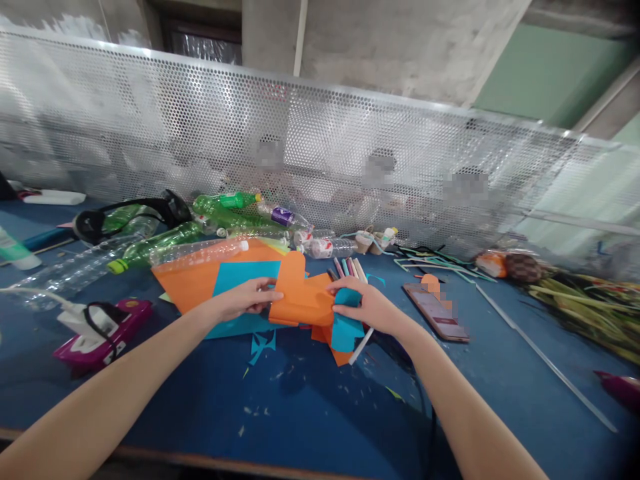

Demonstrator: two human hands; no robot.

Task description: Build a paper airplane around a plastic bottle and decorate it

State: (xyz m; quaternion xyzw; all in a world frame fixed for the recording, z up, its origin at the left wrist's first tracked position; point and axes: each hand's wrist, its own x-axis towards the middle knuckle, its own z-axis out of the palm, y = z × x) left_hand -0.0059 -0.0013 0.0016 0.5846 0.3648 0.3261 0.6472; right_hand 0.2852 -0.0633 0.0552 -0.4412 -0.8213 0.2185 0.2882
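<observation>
Paper (pixel 303 300), orange and folded, was above counter (pixel 300 427), between my two hands, both equally near. Long side ran left to right, tab pointing away from me. Left hand (pixel 247 298): fingers nearly closed on left edge. Right hand (pixel 367 305): fingers slightly parted, pinching right edge; whether also blue piece (pixel 345 333), I could not tell.

My left forearm (pixel 115 380) is bare along all the length that shows, a smooth, slim shape that narrows evenly to the wrist (pixel 216 308), and my left hand (pixel 247 298) is bare too, with slender fingers (pixel 269 296). My right forearm (pixel 460 393) matches it, uncovered and tapering toward a narrow wrist; my right hand (pixel 371 305) is likewise bare, its fingers long and slim.
</observation>
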